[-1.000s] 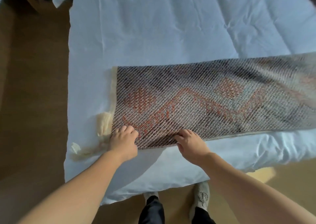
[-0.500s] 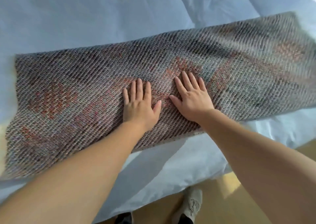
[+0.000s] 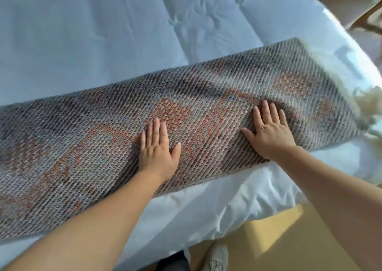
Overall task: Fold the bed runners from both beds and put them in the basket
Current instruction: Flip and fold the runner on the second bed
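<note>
Left hand (image 3: pixel 158 148) on flat woven runner (image 3: pixel 206 80)

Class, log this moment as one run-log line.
left hand: flat on bed runner | right hand: flat on it | bed: beneath

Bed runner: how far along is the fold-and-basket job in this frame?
Done: little; the woven grey-and-orange bed runner lies as a long strip across the white bedding. In hand: left hand and right hand press flat on it, fingers straight. Left: folding it short, the basket, which is not in view, and the other bed's runner.
</note>
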Demonstrator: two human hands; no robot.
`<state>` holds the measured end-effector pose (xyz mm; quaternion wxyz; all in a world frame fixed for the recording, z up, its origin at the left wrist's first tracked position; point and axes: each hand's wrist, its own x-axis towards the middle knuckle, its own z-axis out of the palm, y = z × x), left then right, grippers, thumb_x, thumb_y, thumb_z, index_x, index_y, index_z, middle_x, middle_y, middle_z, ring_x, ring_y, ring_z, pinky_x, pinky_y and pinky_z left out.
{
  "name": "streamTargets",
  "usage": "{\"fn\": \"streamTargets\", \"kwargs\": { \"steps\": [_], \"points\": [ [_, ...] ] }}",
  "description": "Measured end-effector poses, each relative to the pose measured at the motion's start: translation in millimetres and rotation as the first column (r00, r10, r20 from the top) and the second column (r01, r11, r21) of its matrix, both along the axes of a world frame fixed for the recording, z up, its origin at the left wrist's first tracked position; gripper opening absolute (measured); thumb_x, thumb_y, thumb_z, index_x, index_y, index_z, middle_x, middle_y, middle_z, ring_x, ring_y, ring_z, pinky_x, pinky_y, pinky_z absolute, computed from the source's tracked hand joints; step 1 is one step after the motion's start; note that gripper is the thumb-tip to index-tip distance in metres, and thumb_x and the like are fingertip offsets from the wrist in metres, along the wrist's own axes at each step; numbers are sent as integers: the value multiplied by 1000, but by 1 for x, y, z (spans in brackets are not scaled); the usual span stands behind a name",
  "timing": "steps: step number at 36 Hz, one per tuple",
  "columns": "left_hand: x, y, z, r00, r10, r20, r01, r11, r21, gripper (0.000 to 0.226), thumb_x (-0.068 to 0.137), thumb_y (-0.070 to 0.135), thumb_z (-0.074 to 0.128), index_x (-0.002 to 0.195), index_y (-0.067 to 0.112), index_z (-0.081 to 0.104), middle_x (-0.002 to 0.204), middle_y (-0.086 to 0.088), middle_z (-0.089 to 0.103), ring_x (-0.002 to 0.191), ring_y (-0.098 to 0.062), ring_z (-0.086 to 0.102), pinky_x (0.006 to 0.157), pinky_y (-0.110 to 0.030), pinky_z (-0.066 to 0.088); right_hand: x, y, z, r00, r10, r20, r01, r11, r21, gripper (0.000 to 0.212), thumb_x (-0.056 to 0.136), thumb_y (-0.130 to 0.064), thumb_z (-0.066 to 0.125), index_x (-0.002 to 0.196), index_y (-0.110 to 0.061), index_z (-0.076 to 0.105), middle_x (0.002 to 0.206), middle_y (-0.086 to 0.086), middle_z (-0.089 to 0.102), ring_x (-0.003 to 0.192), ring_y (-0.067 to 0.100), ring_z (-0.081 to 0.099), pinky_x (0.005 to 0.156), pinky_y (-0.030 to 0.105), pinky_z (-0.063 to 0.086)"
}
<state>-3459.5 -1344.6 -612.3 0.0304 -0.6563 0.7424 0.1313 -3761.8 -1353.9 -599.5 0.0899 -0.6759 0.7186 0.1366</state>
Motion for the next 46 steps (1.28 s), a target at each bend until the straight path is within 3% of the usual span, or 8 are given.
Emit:
{"fn": "streamTargets", "kwargs": {
  "steps": [3, 12, 25, 28, 30, 33, 38, 46],
  "points": [
    [-3, -59, 8, 998, 38, 43, -36, 999, -37, 74, 96, 50, 18, 150, 7, -8, 158, -13, -15, 146, -23, -15, 118, -41, -11, 24, -34, 5, 996, 82, 46, -81, 996, -23, 79, 91, -65, 7, 153, -16, -4, 159, 13, -13, 146, 28, -14, 119, 44, -7],
    [-36, -173, -3, 996, 41, 73, -38, 999, -36, 66, 98, 46, 13, 151, 13, -5, 159, -9, -13, 146, -24, -14, 117, -47, -8, 82, -149, -5, 941, 296, 163, -285, 954, -90, 66, 97, -55, 11, 152, -22, -4, 159, 8, -12, 146, 25, -15, 119, 44, -7],
    [-211, -143, -18, 991, -126, -43, 128, 990, 55, 72, 95, 54, 15, 151, 15, -6, 158, -14, -11, 145, -30, -15, 115, -52, -12, -100, -197, -22, 980, 198, 10, -197, 980, -35, 78, 91, -68, 8, 153, -21, -2, 160, 6, -10, 147, 22, -11, 119, 44, -6],
    [-265, -131, -25, 986, -163, -40, 163, 987, 2, 66, 96, 49, 18, 150, 11, 18, 156, -19, 18, 144, -37, 15, 116, -56, 9, -145, -209, -25, 975, 222, 13, -222, 974, -38, 80, 90, -68, 9, 153, -20, -1, 160, 7, -10, 147, 23, -11, 119, 43, -7],
    [-301, -115, -26, 988, -132, -79, 127, 990, -65, 60, 97, 43, 20, 145, 9, 32, 150, -19, 33, 139, -36, 32, 113, -55, 26, -170, -217, -26, 965, 260, 18, -259, 965, -50, 82, 89, -70, 6, 153, -19, 0, 160, 8, -9, 147, 23, -10, 119, 42, -7],
    [-364, -86, -19, 984, -42, -176, 50, 998, 43, 70, 91, 47, 29, 148, 7, 25, 156, -19, 19, 144, -35, 14, 117, -54, 7, -204, -222, -30, 951, 306, 46, -303, 951, -56, 82, 89, -70, 7, 153, -19, 1, 160, 8, -7, 147, 23, -8, 119, 43, -5],
    [-447, -58, -20, 986, 38, -163, -27, 997, 74, 73, 87, 46, 47, 144, 3, 33, 153, -22, 26, 142, -37, 19, 116, -56, 10, -243, -224, -31, 910, 403, 102, -397, 915, -71, 80, 92, -67, 15, 153, -17, 2, 160, 10, -4, 147, 25, -7, 119, 45, -5],
    [-534, -32, -15, 947, 246, -205, -209, 960, 187, 94, 74, 56, 42, 146, -1, 21, 155, -23, 17, 144, -37, 14, 113, -58, 5, -267, -234, -19, 847, 459, 267, -461, 886, -60, 73, 97, -54, 29, 153, -16, 2, 160, 14, -6, 147, 28, -3, 119, 39, -1]
  ]
}}
